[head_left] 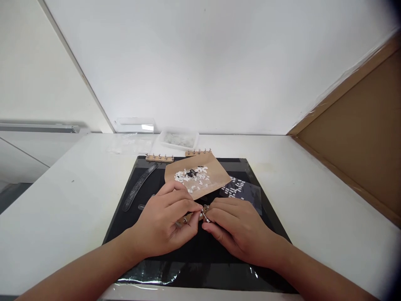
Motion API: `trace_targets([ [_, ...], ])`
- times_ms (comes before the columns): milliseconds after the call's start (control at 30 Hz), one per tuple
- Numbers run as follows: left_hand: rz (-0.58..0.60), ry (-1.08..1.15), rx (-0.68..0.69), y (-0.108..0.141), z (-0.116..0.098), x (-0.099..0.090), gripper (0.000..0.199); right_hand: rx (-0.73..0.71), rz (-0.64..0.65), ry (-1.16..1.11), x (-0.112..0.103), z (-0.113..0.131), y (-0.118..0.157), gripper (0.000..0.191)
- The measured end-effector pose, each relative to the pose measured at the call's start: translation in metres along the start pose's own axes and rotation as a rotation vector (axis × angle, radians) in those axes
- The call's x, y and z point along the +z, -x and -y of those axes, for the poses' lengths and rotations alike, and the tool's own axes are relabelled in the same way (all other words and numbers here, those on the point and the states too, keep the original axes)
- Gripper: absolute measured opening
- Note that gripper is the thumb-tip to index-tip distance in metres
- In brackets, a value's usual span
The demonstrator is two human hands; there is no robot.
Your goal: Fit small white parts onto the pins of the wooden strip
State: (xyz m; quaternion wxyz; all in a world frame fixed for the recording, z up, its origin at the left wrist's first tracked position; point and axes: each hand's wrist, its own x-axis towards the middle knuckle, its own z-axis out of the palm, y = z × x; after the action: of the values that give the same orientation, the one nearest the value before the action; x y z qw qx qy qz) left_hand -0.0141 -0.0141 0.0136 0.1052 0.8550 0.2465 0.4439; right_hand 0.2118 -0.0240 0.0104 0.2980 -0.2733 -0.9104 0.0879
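My left hand (171, 219) is closed in a pinch, with thumb and index fingertips meeting at one end of a small shiny metal piece (206, 217). My right hand (238, 225) is closed around the other end of this piece, thumb below and index finger above. The fingers cover much of it, so its exact kind does not show. Just behind and under the fingertips is part of a wooden strip with small metal stands (185, 220), mostly hidden by my hands. Both hands are over a black mat (200, 251).
Beyond my hands lies brown paper (216, 175) with white and black scraps. A curved dark nail file (139, 188) is left; a clear sheet of white tabs (241, 188) is right. Behind are wooden strips with metal stands (159, 158) and a translucent tray (178, 139).
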Motion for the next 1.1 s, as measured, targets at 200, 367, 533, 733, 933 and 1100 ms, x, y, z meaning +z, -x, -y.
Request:
trace_targets([
  [200,-0.001,-0.050,-0.005,0.0010,-0.0029,0.0004,0.022,0.002,0.030,-0.010,0.0006,-0.0009,0.0011,0.023],
  [367,-0.010,0.010,-0.024,0.0006,-0.0045,-0.0004,0.021,0.004,0.039,-0.033,0.0005,-0.0002,0.0007,0.022],
  [533,-0.019,0.072,-0.081,-0.0007,-0.0042,0.0005,0.017,0.057,0.081,-0.127,-0.0007,-0.0002,0.0021,0.026],
  [733,-0.002,0.134,-0.190,0.0021,-0.0046,0.0004,0.013,0.119,0.127,-0.246,-0.0018,-0.0021,0.0040,0.028],
  [933,-0.008,0.164,-0.220,0.0008,-0.0051,-0.0015,0.016,0.140,0.123,-0.268,-0.0028,-0.0033,0.0029,0.027],
  [1100,-0.027,0.200,-0.192,0.0002,-0.0050,-0.0030,0.022,0.140,0.110,-0.242,-0.0028,-0.0029,0.0020,0.027],
])
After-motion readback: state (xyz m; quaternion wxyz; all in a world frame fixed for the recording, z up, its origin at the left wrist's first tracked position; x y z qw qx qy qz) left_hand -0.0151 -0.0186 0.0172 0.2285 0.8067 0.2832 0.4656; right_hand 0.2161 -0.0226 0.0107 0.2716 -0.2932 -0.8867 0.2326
